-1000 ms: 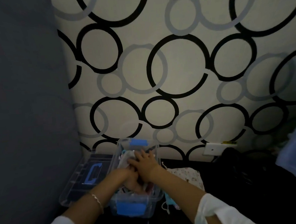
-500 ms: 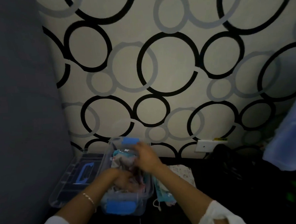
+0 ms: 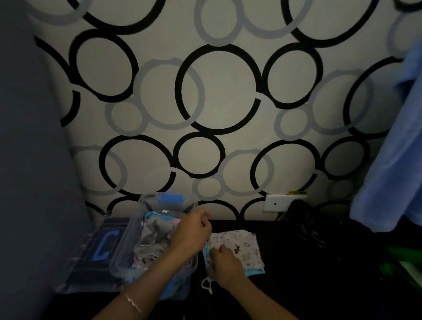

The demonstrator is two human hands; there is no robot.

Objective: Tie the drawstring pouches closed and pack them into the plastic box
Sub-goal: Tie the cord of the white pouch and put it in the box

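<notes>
A clear plastic box (image 3: 123,260) with blue latches stands open at the left, filled with several fabric pouches (image 3: 155,233). My left hand (image 3: 191,231) hovers over the box's right rim with its fingers curled down; what lies under them is hidden. To the right of the box, a white patterned pouch (image 3: 241,244) lies on top of a light blue pouch (image 3: 256,271) on the dark surface. My right hand (image 3: 222,259) rests on the left edge of this stack and pinches the patterned pouch. A white drawstring (image 3: 206,285) trails out below the hand.
The box's clear lid (image 3: 87,254) with a blue handle lies flat to the left of the box, against a dark grey wall. A wall socket (image 3: 277,203) and a black bundle (image 3: 303,218) sit at the back right. Blue cloth (image 3: 400,162) hangs at the right.
Both hands left the inside of the box. My right hand moved right and down onto the pouch stack beside the box; my left hand shifted to the box's right rim.
</notes>
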